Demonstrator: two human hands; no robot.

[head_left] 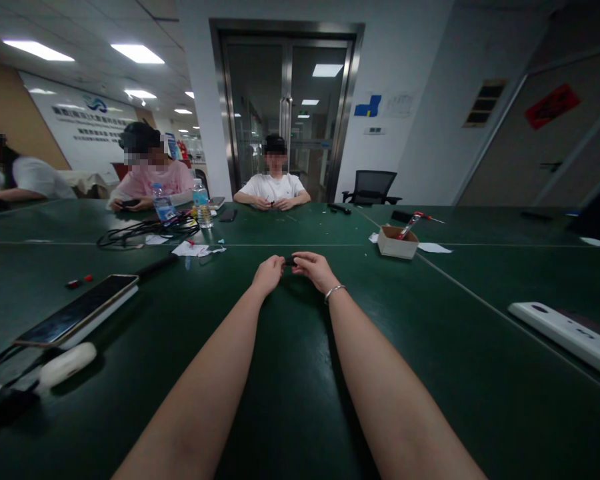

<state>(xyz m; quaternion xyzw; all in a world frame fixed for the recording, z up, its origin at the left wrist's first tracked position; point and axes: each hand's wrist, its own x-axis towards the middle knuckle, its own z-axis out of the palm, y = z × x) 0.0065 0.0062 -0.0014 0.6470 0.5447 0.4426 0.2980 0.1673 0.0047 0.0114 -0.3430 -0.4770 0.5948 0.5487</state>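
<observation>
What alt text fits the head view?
Two bare hands, left hand and right hand, pinch a small dark part over a green table. A phone lies left, a box right; three people sit opposite.

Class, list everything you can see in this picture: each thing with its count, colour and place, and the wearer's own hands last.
table: 1, dark green, fills foreground
small dark object: 1, black, between both hands
phone: 1, dark screen, left on table
cardboard box: 1, brown, right of centre
water bottles: 2, clear, far left
cables: bundle, black, by bottles
white device: 1, right edge
seated people: 3, far side
office chair: 1, black, by door
left hand: pinching object
right hand: braceleted, pinching object
</observation>
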